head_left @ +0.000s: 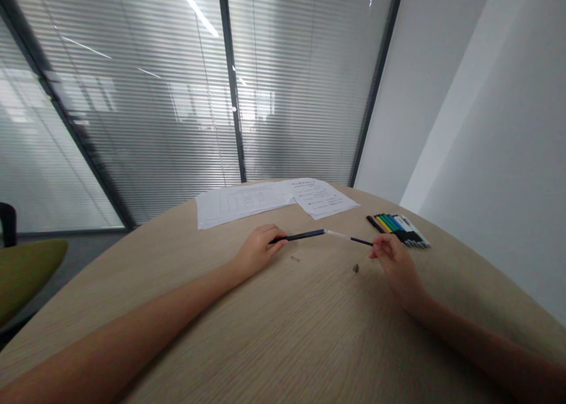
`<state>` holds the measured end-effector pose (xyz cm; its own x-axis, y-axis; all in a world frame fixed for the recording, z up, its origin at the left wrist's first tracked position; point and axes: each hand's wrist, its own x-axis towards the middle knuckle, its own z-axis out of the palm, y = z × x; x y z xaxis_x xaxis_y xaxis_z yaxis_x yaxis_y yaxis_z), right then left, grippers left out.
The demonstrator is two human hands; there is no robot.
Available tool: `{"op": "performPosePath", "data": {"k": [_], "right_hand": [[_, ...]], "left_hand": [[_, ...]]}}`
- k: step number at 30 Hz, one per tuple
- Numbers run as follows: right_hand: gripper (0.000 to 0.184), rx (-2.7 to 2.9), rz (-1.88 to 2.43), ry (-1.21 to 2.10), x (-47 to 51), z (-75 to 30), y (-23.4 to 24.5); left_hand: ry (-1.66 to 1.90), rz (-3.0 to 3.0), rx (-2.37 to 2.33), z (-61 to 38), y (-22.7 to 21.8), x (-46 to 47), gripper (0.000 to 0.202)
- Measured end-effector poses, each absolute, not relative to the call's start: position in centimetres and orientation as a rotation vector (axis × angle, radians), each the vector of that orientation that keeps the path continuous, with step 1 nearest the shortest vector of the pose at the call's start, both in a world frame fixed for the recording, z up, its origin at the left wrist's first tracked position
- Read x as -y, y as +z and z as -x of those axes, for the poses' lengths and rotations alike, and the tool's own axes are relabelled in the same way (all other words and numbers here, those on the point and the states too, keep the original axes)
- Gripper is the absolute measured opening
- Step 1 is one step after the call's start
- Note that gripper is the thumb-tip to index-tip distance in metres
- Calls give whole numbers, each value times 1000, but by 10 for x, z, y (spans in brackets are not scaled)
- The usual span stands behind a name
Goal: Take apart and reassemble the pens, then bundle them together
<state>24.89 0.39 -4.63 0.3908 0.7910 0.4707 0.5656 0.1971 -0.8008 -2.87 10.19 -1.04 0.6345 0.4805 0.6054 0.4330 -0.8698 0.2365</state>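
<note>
My left hand (262, 249) is closed around one end of a dark pen barrel (306, 235), held just above the table. In my right hand (393, 262), the fingertips pinch the dark end of a thin pen refill (339, 235), whose other part is clear. The refill's clear end meets the barrel's open right end; whether it sits inside cannot be made out. Below the barrel lies a small thin piece that looks like a spring (295, 258). A small dark cone-shaped piece (356, 268) rests on the table left of my right hand.
Several coloured pens or markers (393, 224) lie side by side beyond my right hand. Printed paper sheets (252, 200) spread along the far edge of the wooden table (274, 333). A green chair (30, 274) stands at the left, and blinds-covered glass panels (300, 97) rise behind.
</note>
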Motion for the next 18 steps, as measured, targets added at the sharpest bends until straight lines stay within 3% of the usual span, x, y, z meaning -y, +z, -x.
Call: {"op": "performPosePath", "data": {"k": [18], "right_hand": [[11,1299,1479,274,-3,-247,-45]], "left_hand": [[1065,-2745,-760,29,-11,-101,11]]}}
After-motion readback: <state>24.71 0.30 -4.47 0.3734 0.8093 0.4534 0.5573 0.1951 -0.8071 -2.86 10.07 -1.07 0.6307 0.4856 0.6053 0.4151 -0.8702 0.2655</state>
